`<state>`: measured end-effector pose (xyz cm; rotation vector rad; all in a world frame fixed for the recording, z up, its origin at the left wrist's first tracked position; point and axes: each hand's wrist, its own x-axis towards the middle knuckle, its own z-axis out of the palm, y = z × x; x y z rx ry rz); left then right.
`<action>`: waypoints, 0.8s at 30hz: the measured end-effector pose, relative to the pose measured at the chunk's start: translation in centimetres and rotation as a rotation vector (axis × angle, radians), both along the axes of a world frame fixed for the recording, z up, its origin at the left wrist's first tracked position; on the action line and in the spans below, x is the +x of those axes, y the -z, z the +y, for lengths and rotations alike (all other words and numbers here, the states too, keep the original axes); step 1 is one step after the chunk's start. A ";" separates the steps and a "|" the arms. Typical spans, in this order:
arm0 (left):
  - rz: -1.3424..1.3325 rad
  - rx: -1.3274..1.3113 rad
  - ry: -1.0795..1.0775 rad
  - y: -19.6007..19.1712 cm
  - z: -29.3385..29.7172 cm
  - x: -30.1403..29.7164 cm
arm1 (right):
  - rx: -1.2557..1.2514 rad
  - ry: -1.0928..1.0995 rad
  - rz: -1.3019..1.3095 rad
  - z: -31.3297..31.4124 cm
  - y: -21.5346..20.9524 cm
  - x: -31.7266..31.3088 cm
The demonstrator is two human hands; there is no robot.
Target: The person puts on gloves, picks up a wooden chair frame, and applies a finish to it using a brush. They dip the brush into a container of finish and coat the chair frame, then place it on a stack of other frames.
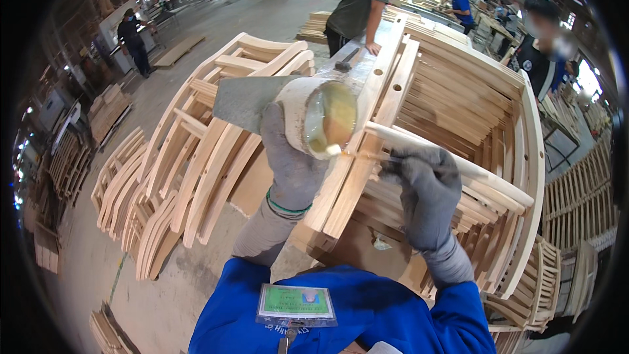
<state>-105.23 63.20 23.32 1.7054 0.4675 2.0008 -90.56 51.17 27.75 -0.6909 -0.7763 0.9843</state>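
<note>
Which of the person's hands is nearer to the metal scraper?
Left. The left hand grips the glue cup, which lies right beside the metal scraper. The right hand holds a wooden stick farther off to the right.

1. I am standing over a stack of curved wooden slats point(458, 105); two long pale rails point(367, 131) are lying across its top.
2. The concrete floor point(262, 19) is carrying more chair frames point(196, 137) to my left; smaller wood piles point(314, 25) are sitting farther off.
</note>
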 end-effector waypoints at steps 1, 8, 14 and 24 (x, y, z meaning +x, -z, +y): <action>0.103 0.136 -0.196 0.8 0.8 -0.5 | 0.018 -0.007 -0.124 0.9 -1.1 0.3; 0.244 0.146 -0.327 1.8 2.9 -1.8 | 0.182 0.046 -0.954 14.2 -9.9 9.3; 0.246 0.050 -0.331 3.6 4.4 -4.0 | -0.112 0.145 -1.467 19.3 -11.0 8.8; 0.172 0.055 -0.269 3.8 5.1 -4.6 | -0.219 0.095 -1.397 21.8 -8.6 8.5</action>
